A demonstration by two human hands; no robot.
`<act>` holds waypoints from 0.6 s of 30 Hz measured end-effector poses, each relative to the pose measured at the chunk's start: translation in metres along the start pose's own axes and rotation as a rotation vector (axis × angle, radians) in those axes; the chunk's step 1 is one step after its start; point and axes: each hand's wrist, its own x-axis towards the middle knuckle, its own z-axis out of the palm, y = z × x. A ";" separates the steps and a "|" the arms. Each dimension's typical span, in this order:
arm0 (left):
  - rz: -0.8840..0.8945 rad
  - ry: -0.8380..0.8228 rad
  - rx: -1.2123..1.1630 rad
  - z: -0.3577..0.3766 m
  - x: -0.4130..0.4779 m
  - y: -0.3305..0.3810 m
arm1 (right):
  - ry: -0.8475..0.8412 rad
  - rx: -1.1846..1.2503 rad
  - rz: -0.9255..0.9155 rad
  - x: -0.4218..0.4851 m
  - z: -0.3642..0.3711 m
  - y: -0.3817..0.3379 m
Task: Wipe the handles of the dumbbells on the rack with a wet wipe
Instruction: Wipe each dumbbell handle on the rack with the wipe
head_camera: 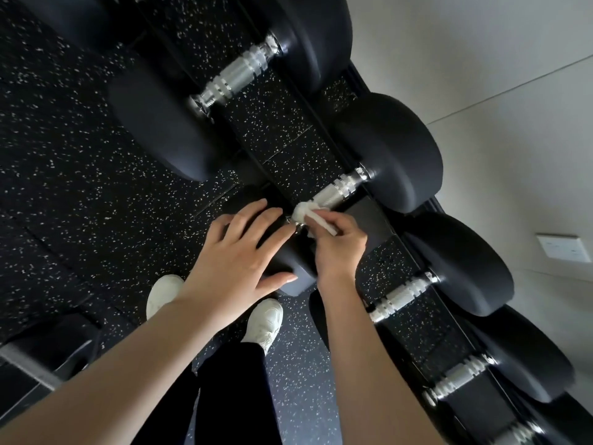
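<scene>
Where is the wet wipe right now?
Head view, near centre: the wet wipe is pinched by the right hand against the near end of a dumbbell handle, beside the left hand.

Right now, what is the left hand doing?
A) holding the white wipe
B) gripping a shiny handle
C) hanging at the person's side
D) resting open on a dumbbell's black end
D: the left hand lies with straight fingers on the black end, while the right hand pinches the wet wipe against the handle.
</scene>
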 end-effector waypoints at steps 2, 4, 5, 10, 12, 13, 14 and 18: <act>0.000 -0.002 0.004 0.000 0.000 0.000 | -0.034 -0.010 0.055 -0.004 0.002 0.006; -0.007 -0.008 0.005 0.000 -0.001 0.001 | -0.053 -0.033 0.113 -0.004 0.001 0.010; -0.013 -0.011 0.005 0.000 -0.001 0.001 | -0.058 -0.050 0.122 -0.005 -0.001 0.012; -0.051 -0.003 -0.001 0.003 -0.003 0.005 | -0.064 -0.033 0.173 -0.006 -0.007 0.017; -0.056 0.000 -0.006 0.004 -0.003 0.005 | -0.068 0.061 0.229 -0.005 -0.006 0.016; -0.057 0.000 -0.006 0.004 -0.003 0.005 | -0.074 0.104 0.248 -0.004 -0.006 0.015; -0.059 -0.002 -0.005 0.004 -0.003 0.006 | -0.082 0.139 0.267 -0.004 -0.006 0.015; -0.065 -0.010 0.005 0.004 -0.003 0.006 | -0.079 0.265 0.324 0.000 -0.006 0.016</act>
